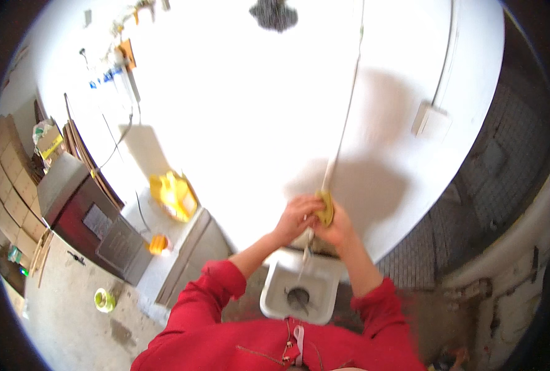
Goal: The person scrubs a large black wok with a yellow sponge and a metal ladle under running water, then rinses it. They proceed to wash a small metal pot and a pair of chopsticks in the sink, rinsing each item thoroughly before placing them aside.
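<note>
Between both hands is a yellowish-green object, perhaps a sponge or a bar of soap [325, 208], held upright in front of a thin pipe [329, 174] on the white wall. My right hand [337, 225] grips it from the right. The fingers of my left hand [300, 215] bend against its left side. Below the hands a tap [307, 252] points down over a white basin [268, 297], with a thin stream falling from it. Something round and dark [298, 297] lies in the bottom of the basin.
Left of me, a yellow plastic jug [175, 197] and an orange container [160, 244] stand on a low ledge [182, 259]. A dark metal cabinet [94, 218] stands beyond them. On the floor is a yellow-green container [104, 300]. A white box [430, 120] is fixed to the wall at right.
</note>
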### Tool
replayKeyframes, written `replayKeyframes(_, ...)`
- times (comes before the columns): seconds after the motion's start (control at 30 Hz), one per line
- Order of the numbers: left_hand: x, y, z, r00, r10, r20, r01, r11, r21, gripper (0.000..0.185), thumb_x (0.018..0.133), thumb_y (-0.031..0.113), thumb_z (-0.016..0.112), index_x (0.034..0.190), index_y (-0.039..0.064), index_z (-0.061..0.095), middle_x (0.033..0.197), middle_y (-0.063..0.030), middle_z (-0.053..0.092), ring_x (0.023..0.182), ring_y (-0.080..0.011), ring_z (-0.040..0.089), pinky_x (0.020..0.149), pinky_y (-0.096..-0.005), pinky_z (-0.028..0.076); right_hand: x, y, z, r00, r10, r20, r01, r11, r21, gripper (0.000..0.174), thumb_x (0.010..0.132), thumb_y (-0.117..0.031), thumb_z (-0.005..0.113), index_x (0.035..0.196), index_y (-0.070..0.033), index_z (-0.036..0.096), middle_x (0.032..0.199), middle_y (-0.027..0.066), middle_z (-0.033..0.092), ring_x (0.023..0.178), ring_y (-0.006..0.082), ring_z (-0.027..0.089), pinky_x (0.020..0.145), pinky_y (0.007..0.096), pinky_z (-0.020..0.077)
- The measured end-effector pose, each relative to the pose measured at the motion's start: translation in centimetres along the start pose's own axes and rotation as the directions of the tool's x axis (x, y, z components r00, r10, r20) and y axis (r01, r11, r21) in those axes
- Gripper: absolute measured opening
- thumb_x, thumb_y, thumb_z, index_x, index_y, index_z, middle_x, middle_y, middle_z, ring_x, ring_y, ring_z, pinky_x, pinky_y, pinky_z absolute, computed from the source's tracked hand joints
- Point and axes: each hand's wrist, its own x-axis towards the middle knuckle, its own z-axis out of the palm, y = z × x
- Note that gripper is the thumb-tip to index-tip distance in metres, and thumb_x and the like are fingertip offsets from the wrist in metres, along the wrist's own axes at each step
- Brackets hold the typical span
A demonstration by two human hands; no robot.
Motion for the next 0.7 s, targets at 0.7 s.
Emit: replayKeyframes(0.7, 31.5, 4.3, -23.4, 0.878, 0.004, -0.479, -0.064, 0.992, -0.109, 0.025, 0.091, 0.025, 0.062, 0.103, 0.004, 0.059, 0.081, -0.0054, 0.062, 0.067, -0.0096, 0.058, 0.052, -0.0228, 0.047, -44.5, 9.3, -42.4, 0.708, -0.114, -0.697, 0.147, 0.989, -0.014, 0.03, 0.087, -0.037, 0.057, 0.095, -0.009, 0.066, 0.086, 0.0082, 0.065, 0.076, 0.0206, 0.061, 0.066, 0.0378, 0.0509)
